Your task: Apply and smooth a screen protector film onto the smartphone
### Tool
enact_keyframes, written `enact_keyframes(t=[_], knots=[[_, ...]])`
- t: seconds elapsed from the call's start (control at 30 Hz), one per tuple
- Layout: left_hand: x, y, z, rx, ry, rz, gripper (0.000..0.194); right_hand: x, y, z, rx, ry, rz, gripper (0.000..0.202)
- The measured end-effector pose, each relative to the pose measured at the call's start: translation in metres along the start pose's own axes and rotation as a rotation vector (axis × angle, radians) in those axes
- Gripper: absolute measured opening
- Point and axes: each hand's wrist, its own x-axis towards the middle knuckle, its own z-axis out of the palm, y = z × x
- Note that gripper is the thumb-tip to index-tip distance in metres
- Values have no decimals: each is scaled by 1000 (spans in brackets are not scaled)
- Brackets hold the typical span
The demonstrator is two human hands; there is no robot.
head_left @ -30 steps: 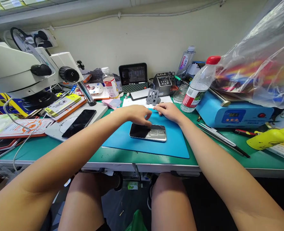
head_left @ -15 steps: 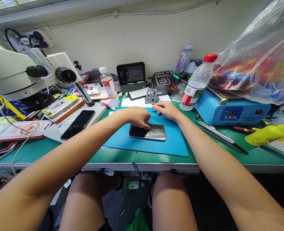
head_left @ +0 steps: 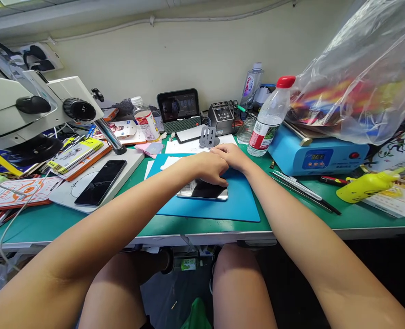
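A dark-screened smartphone [head_left: 207,191] lies flat, screen up, on the blue work mat [head_left: 189,209]. My left hand [head_left: 210,167] reaches over it, thumb stretched out and touching the glass near the right end. Its other fingers bend forward, partly out of sight, and nothing shows in its grasp. Just beyond, my right hand [head_left: 232,156] rests at the mat's far edge with its fingers loosely extended to the left. The left hand covers some of those fingertips, and the two hands overlap in view.
A microscope [head_left: 31,109] stands left, with a second phone [head_left: 101,183] on its base. Behind the mat are a small screen device [head_left: 179,107] and a grey soldering station [head_left: 221,116]. On the right are a red-capped bottle [head_left: 269,121], tweezers [head_left: 301,192], a blue machine [head_left: 319,153] and a yellow bottle [head_left: 365,186].
My left hand has slid right along the phone, its thumb passing from the middle to near the right end. The right hand stays about where it was. The view has turned slightly right.
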Motion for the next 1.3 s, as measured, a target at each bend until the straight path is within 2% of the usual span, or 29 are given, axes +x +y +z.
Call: enact_keyframes(t=[0.13,0.3,0.47,0.7,0.87,1.07,1.3], knots=[[-13,-11,-2,-3,37,-36,39,-1,0,0,16,-16,-2,39],[-34,-27,-7,5,-12,-135,35,-4,-5,-1,22,-28,23,38],[-48,-36,-7,11,-61,-197,32,-4,-4,-2,14,-23,33,37],[-42,-35,3,16,-59,-178,31,-3,-3,-1,13,-23,37,37],[-33,-39,3,37,-48,-188,27,-4,-4,-1,19,-24,42,37],[-42,-49,-1,46,-21,-232,25,-3,-3,-1,21,-25,49,38],[-42,-44,3,23,-43,-217,34,-2,-2,-1,23,-21,36,38]])
